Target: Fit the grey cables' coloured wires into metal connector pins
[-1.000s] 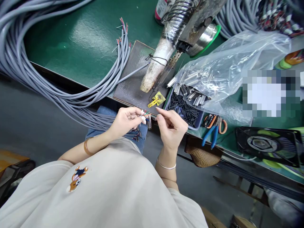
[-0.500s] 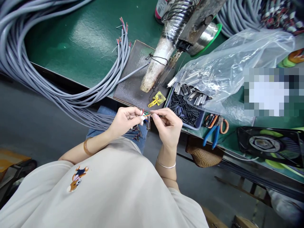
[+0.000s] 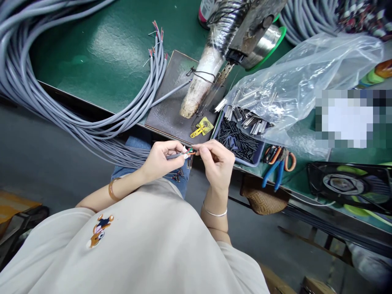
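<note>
My left hand (image 3: pixel 161 159) is closed around the end of a grey cable (image 3: pixel 174 155) just below the bench edge. Thin coloured wires (image 3: pixel 191 151) stick out of that cable end. My right hand (image 3: pixel 216 161) pinches those wire tips with thumb and forefinger. The two hands almost touch. Below them, small metal connectors (image 3: pixel 180 173) hang on other cable ends over my lap.
A bundle of grey cables (image 3: pixel 61 102) sweeps across the green bench (image 3: pixel 116 49). A wrapped tool (image 3: pixel 211 65) rests on a dark plate (image 3: pixel 171 110). A tray of black tubes (image 3: pixel 237 141), a bag of connectors (image 3: pixel 290 90), blue cutters (image 3: pixel 274 171) and a fan (image 3: pixel 346 185) lie at the right.
My right hand moved left to meet my left hand and closed on the wire tips. The left hand turned the cable end toward it.
</note>
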Demonstrator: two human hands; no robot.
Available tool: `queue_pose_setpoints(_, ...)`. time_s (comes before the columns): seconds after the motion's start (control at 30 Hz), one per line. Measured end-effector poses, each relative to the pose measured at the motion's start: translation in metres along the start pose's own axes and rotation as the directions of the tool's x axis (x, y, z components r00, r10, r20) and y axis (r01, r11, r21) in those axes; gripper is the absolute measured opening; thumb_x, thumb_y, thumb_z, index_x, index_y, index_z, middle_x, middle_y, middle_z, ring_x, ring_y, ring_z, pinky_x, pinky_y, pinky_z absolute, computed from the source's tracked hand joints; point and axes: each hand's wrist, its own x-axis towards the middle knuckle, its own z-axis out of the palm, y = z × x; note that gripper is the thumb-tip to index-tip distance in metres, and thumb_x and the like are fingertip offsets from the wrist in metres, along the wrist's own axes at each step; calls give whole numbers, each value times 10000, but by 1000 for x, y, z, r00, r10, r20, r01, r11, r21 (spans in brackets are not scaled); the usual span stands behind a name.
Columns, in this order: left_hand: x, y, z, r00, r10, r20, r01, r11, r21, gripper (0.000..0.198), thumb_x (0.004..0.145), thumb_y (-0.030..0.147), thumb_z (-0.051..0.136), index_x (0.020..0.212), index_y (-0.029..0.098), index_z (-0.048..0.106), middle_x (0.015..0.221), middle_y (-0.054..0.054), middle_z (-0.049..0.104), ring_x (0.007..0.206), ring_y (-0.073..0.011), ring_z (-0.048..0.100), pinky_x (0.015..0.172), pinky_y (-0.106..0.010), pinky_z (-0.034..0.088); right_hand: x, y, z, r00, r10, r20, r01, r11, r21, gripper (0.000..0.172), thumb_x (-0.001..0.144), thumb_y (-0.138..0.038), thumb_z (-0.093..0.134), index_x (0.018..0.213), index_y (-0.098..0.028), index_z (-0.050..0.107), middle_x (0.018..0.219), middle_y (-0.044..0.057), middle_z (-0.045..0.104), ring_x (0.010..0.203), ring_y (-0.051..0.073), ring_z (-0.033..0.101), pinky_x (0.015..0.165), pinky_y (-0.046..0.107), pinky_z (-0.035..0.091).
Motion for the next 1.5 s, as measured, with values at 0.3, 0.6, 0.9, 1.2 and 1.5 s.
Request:
queue_pose_setpoints(0.3,0,-4,-2,998,66,11,-65,997,-49,118,794,221,730,732,128,692,697,-7,670,607,-71,582,601,-174,484,-4,-2,0,995,1,-99,-3,1000,-26,136,920,-306,668,872,-234,772,757,11,699,656,130,586,525,272,383)
queue_pose_setpoints(0.6,18,-14,-33,903,111,415,-112,993,-21,324,802,515,782,761,195,809,761,-104,768,709,-177,679,726,-320,536,-10,1,-3,964,-249,-94,240,966,-97,92,886,-225,694,918,-270,767,780,10,743,653,140,643,517,280,449)
queue_pose_setpoints(0.9,7,-9,-48,853,250,459,-303,952,45,284,870,522,708,804,280,841,822,-111,813,736,-214,726,842,-405,503,-11,-6,-3,920,-384,-79,379,923,-73,170,868,-150,696,975,-264,763,751,-6,755,576,105,631,464,238,423)
queue_pose_setpoints(1.2,4,-11,-53,852,258,455,-319,946,61,285,845,540,723,794,286,844,796,-110,808,659,-206,705,808,-414,502,-23,-15,-6,948,-314,-55,318,943,95,243,998,-320,544,1049,-291,780,573,-38,660,426,92,530,457,254,414)
queue_pose_setpoints(1.5,0,-12,-49,912,196,360,-235,969,70,247,825,472,769,760,241,827,746,-104,778,698,-194,693,736,-364,537,-27,-23,-21,930,-367,-5,359,914,-188,276,1007,-387,540,1207,-341,725,565,-51,620,458,90,515,515,274,398)
